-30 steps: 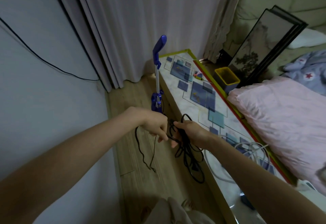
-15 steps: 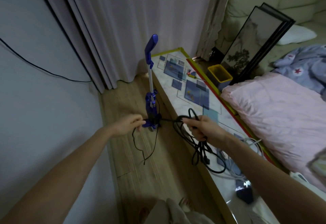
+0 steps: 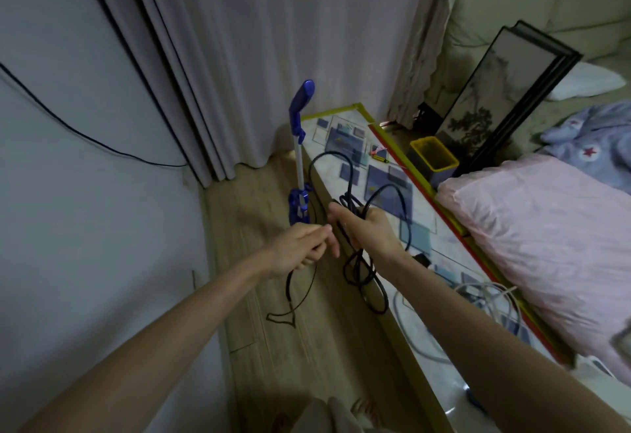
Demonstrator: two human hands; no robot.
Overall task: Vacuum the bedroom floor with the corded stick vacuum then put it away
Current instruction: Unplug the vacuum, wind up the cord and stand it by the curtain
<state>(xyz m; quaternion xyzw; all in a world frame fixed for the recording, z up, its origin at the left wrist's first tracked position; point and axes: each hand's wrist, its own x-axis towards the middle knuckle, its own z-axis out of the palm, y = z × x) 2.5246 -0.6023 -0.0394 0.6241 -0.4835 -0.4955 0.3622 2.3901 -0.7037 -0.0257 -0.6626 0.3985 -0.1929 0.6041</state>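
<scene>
While both forearms reach forward over the floor (image 3: pixel 290 347), the left hand (image 3: pixel 300 245) curls its grip round a strand of black cord (image 3: pixel 362 272), the right hand (image 3: pixel 365 227) clasps the gathered loops, and beyond them the blue stick vacuum (image 3: pixel 300 159) stands upright against the tabletop (image 3: pixel 345 139).

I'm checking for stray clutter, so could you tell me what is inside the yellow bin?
The yellow bin is open on top, showing only a dark interior. No contents are discernible, and its bottom is hidden in shadow.
</scene>
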